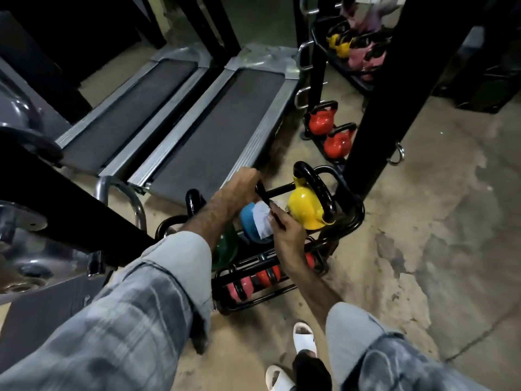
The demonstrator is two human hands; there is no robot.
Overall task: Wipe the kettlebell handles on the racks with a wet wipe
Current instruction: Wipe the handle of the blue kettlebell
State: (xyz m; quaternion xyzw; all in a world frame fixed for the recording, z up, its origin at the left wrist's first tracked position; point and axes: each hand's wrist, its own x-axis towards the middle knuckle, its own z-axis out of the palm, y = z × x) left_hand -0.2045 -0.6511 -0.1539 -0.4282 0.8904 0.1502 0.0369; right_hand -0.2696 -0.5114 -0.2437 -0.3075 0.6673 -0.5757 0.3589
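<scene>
Blue kettlebell handle is gripped by left hand to steady it; wet wipe is pinched against it by right hand.

Two treadmills lie side by side on a stained concrete floor (dimly lit).

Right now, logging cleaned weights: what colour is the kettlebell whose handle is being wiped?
Blue, with a black handle; head view, partly hidden by the wipe.
</scene>
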